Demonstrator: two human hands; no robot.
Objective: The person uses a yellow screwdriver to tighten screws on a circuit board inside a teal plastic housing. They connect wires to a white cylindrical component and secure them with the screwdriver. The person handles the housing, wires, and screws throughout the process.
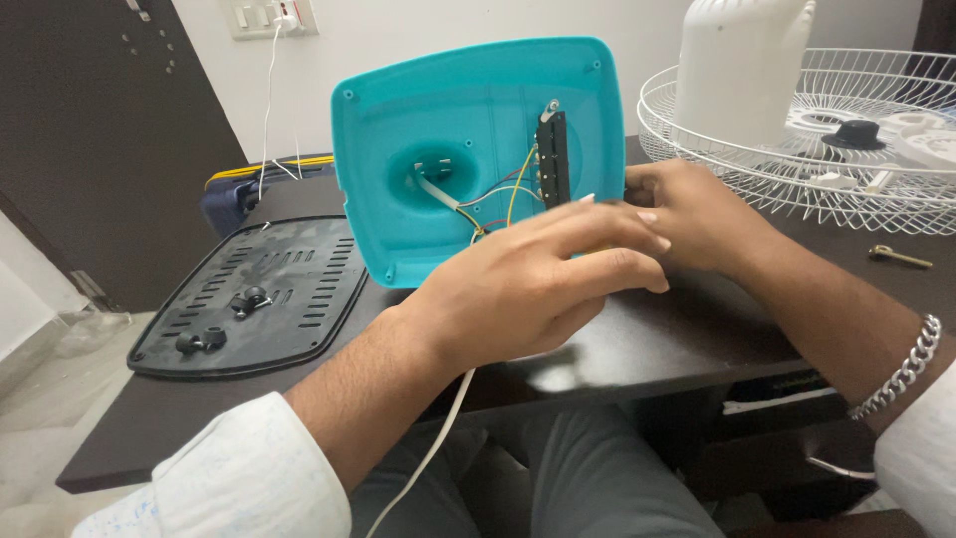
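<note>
A turquoise plastic fan base shell stands on edge on the dark table, its hollow inside facing me. Coloured wires run inside it to a black switch block, and a white cord leaves it and hangs off the table's front. My left hand reaches across in front of the shell, fingers stretched toward the switch block's lower end. My right hand grips the shell's right edge, fingers curled around it. A metal bracelet sits on my right wrist.
A black vented base plate with two small black clips lies on the table at left. A white wire fan guard with the white motor housing sits at back right. A brass bolt lies beside it. A wall socket is behind.
</note>
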